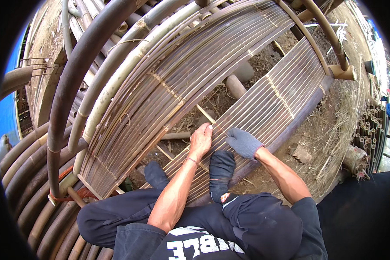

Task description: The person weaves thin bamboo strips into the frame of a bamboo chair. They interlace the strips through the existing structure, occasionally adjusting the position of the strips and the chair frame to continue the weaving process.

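Observation:
My bare left hand is at the inner edge of a seat panel of narrow bamboo slats, its thumb and fingertips pinched together. From there a thin reddish-brown strand runs toward my right hand, which wears a grey glove and is closed just above the slats. The strand's end is hidden in the gloved fingers. Pale bindings cross the slats farther along the panel. My foot in a dark sock presses on the slats between my forearms.
A curved slatted backrest stands beyond the seat, with thick bent bamboo poles at left. Under the frame's gap lies a rounded log on soil. Cut bamboo tubes are stacked at right; a dark thick pole edges the seat.

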